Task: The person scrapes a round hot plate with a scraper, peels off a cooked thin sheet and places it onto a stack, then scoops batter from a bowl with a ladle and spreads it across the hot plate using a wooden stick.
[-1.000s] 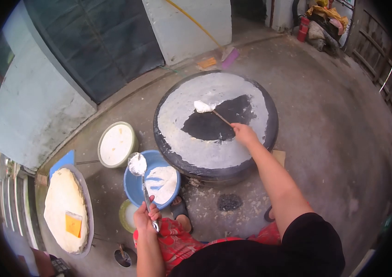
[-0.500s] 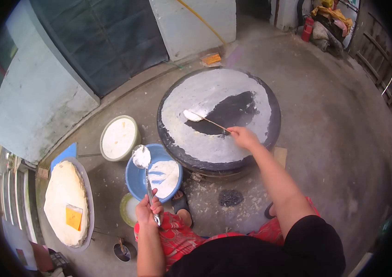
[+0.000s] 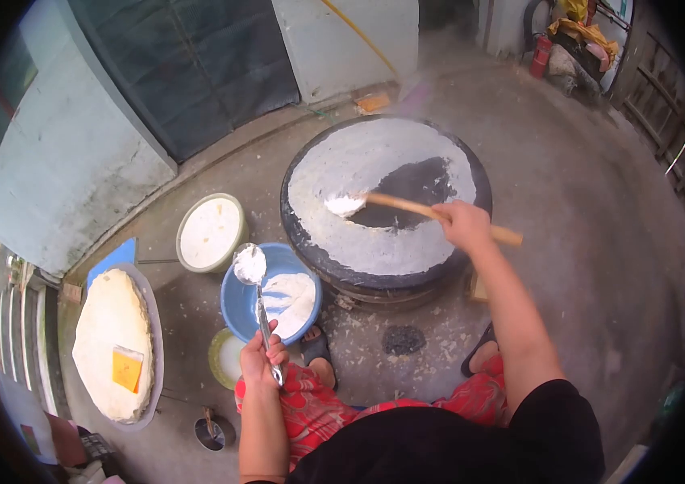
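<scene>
At griddle (image 3: pixel 423 180), 2 hands (image 3: pixel 466 226) (image 3: pixel 263 359), 1 ladle (image 3: pixel 263 316), 1 paddle (image 3: pixel 403 205)

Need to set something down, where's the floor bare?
Most room: floor between the griddle and the wooden fence, right. Smaller: between the blue basin and oval tray. Crowded: around the basin, where bowls and griddle sit close.

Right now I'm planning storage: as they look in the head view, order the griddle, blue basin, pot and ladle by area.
1. Griddle
2. Blue basin
Unsure after that: pot and ladle. The ladle looks longer but thinner, and is held nearer the camera.
</scene>
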Tool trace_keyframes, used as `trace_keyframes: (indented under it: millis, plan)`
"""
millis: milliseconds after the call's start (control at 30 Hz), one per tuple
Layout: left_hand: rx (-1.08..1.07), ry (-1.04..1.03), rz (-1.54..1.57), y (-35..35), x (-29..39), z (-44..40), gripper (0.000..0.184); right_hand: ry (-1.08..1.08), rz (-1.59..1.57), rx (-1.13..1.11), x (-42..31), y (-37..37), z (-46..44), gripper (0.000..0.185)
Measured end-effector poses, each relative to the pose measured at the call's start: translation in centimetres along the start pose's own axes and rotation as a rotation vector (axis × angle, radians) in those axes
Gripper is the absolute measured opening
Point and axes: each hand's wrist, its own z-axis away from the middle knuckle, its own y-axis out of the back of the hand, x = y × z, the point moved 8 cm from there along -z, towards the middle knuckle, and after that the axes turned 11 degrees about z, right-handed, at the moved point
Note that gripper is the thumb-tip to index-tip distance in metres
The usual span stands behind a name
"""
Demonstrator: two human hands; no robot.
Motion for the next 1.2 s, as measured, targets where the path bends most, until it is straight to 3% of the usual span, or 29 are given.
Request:
trace_keyframes:
  millis: [33, 133, 200, 300, 400, 533, 600, 667, 733, 867, 933, 1067, 1200]
  plan:
    - [-0.005, -0.005, -0.011, 0.2, 0.1, 0.1, 0.032, -0.026, 0.064, 0.229, -0.1, 0.2, 1.3, 0.034]
    - [-0.008, 0.009, -0.004, 0.3, 0.1, 0.0, 0.031, 0.127, -0.037, 0.467, -5.4, -3.1, 4.9, 0.045]
    - [-0.011, 0.024, 0.003, 0.2, -0.1, 0.1, 0.031, 0.234, 0.064, 0.344, -9.9, -6.5, 6.3, 0.041]
    - [-0.008, 0.040, 0.019, 0.3, -0.2, 0.3, 0.032, 0.232, 0.112, 0.281, -10.4, -8.7, 6.7, 0.038]
    - [0.004, 0.027, 0.020, 0.8, 0.2, 0.3, 0.032, 0.103, 0.212, 0.231, -6.5, -7.7, 5.8, 0.039]
    - [0.017, -0.005, 0.000, 0.6, 0.3, 0.3, 0.032, -0.143, 0.037, 0.217, -4.9, -6.6, 6.8, 0.044]
    - [0.012, 0.006, 0.005, 0.5, 0.1, 0.1, 0.031, 0.174, -0.036, 0.292, -8.6, -6.1, 8.4, 0.043]
    - [0.014, 0.012, 0.008, 0.4, 0.0, 0.1, 0.031, 0.238, 0.005, 0.275, -7.8, -7.8, 7.8, 0.042]
    - [0.030, 0.012, -0.001, 0.4, -0.2, 0.3, 0.031, -0.001, 0.193, 0.257, -3.3, -7.4, 5.4, 0.039]
    - [0.036, 0.006, -0.024, 0.7, 0.0, -0.1, 0.031, -0.165, 0.181, 0.189, -0.4, -6.1, 3.7, 0.038]
    - [0.039, -0.015, -0.020, 0.4, 0.0, -0.1, 0.031, -0.242, -0.111, 0.171, -1.6, -6.7, 4.9, 0.037]
    - [0.037, -0.018, -0.030, 0.1, -0.4, 0.0, 0.031, 0.023, 0.168, 0.224, -1.9, -8.4, 5.4, 0.037]
    - [0.043, 0.008, -0.027, 0.4, -0.3, -0.1, 0.032, -0.176, 0.234, 0.210, 3.4, -6.2, 2.8, 0.038]
